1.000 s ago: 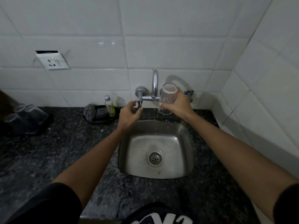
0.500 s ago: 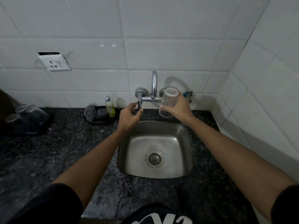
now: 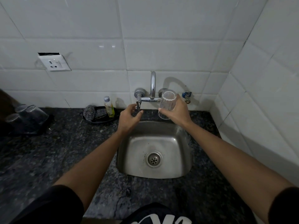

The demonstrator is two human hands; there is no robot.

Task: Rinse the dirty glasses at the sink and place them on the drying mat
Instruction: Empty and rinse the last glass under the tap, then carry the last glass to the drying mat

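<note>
Since a second ago the dripping has stopped and your right hand (image 3: 175, 110) has eased the glass (image 3: 166, 105) lower over the sink (image 3: 186, 159), fingers wrapped mid-wall: likely light, wet, slippery, breakable; axis near upright, which end is the mouth unclear; left hand (image 3: 128, 118) pinches the tap lever (image 3: 138, 105).
</note>
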